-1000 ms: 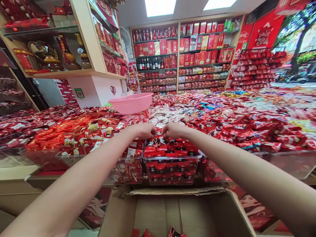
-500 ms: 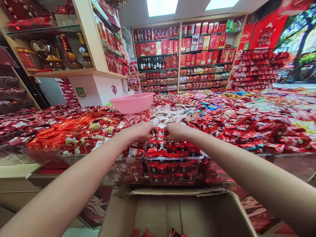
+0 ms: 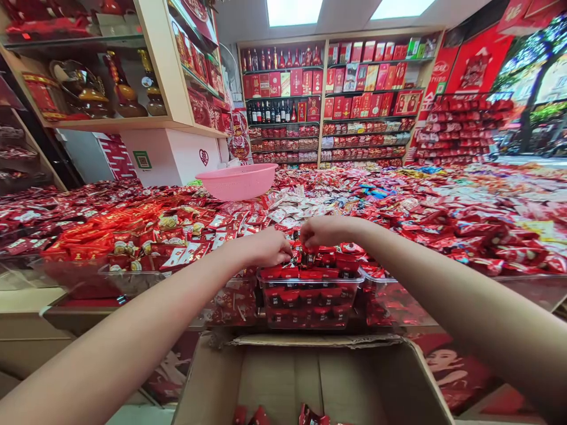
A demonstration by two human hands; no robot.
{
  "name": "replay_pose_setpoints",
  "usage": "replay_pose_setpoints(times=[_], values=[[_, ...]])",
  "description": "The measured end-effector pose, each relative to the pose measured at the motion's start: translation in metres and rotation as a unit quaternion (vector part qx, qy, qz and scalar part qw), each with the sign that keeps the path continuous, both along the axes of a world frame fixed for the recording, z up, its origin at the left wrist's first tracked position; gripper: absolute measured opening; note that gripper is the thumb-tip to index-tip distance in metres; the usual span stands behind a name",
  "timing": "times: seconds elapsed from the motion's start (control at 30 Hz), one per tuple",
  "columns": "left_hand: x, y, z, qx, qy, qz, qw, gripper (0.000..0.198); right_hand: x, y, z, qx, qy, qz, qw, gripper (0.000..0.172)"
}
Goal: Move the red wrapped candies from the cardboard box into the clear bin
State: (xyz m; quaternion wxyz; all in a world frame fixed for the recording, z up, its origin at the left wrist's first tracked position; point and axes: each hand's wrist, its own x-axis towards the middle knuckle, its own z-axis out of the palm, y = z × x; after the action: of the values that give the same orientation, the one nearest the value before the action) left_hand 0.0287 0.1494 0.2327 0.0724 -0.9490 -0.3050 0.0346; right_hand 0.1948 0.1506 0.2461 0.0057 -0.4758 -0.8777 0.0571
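My right hand [image 3: 319, 231] is over the back of a clear plastic tub [image 3: 312, 283], its fingers pinched on a small dark-and-red candy packet [image 3: 309, 258] held upright. Beside it, my left hand [image 3: 272, 248] reaches low over the tub's back left, fingertips curled down at the packets; what they hold, if anything, is hidden. More red and black candy packets [image 3: 325, 300] fill the tub in rows, seen through its front wall. Below the tub stands an open cardboard box [image 3: 279, 378] with a few red packets [image 3: 310, 415] at its bottom.
Wrapped sweets spread over the display on both sides, with white packets [image 3: 299, 203] behind the tub. A pink plastic basket [image 3: 239, 182] sits farther back on the left. Shelves of bottles and red boxes [image 3: 283, 84] line the back wall; a white pillar [image 3: 155, 156] stands at left.
My left hand has moved slightly nearer and lower over the tub. My right hand has shifted a little right, and an upright packet now shows under its fingers.
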Motion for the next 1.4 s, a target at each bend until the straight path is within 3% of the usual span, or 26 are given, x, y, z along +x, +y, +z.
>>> replay_pose_setpoints(times=[0.1,0.23,0.4,0.53,0.63,0.73,0.87,1.0,1.2,1.3,1.4], values=[[-0.001,0.002,0.0,-0.009,0.0,0.008,1.0,0.027,0.003,0.011,0.003,0.0,0.017,0.003,1.0,0.021],[-0.002,0.003,-0.003,-0.03,-0.011,0.023,0.999,0.028,-0.001,0.018,-0.006,-0.034,-0.012,0.009,0.999,0.019],[-0.003,0.003,-0.004,-0.028,-0.017,0.022,0.999,0.026,-0.011,0.015,-0.019,-0.033,-0.007,-0.01,0.999,0.023],[-0.003,0.002,0.001,-0.001,-0.025,0.028,0.999,0.024,-0.01,0.007,-0.014,-0.009,-0.007,-0.019,1.0,0.023],[-0.002,0.0,0.004,0.025,-0.05,0.004,0.998,0.027,0.001,-0.001,-0.002,0.027,0.01,-0.013,1.0,0.018],[0.002,-0.001,0.005,0.042,-0.072,-0.039,0.996,0.028,0.014,-0.007,0.006,-0.01,-0.025,-0.02,0.999,0.018],[0.014,0.0,-0.001,0.028,-0.073,-0.067,0.995,0.027,0.023,-0.008,0.0,-0.052,-0.08,-0.04,0.995,0.019],[0.024,0.002,-0.007,0.0,-0.047,-0.064,0.997,0.027,0.024,-0.004,-0.007,-0.051,-0.055,-0.016,0.997,0.012],[0.029,0.0,-0.006,-0.013,-0.012,-0.03,0.999,0.027,0.033,0.01,0.004,-0.03,0.037,-0.012,0.999,0.016],[0.029,-0.001,-0.005,-0.019,-0.013,-0.021,1.0,0.026,0.034,0.018,0.002,-0.053,0.068,-0.012,0.996,0.017],[0.029,-0.001,-0.005,-0.033,-0.04,-0.018,0.999,0.025,0.028,0.019,-0.007,-0.093,0.036,-0.008,0.995,0.016]])
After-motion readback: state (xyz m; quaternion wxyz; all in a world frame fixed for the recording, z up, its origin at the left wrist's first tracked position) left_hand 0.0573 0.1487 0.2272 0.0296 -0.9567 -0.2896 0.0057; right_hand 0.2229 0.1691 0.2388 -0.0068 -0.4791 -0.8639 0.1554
